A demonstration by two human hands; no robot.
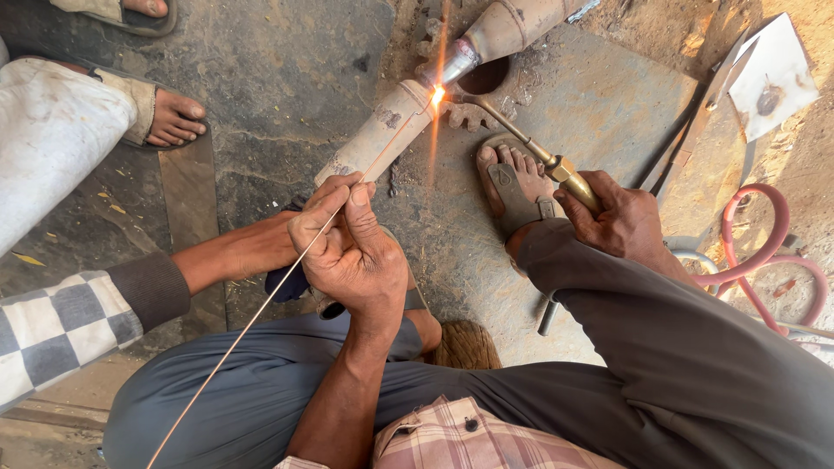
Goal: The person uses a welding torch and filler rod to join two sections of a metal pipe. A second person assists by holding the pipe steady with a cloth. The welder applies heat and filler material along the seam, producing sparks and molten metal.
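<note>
Pinched thin filler rod [261, 308] in left hand [352, 247], probably light, springy; gripped brass torch [556, 169] in right hand [617, 217] (flame ahead, at pipe [382, 130] joint); best held far from glowing tip.

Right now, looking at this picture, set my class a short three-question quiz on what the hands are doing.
1. True or false: the right hand holds the brass torch.
2. What does the left hand pinch: A) thin filler rod, B) hammer, C) red hose?
3. Where does the flame touch?

Key: 1 true. 2 A. 3 At the joint between the pale pipe and the upper pipe, where a co-worker's hand steadies the pale pipe.
</note>
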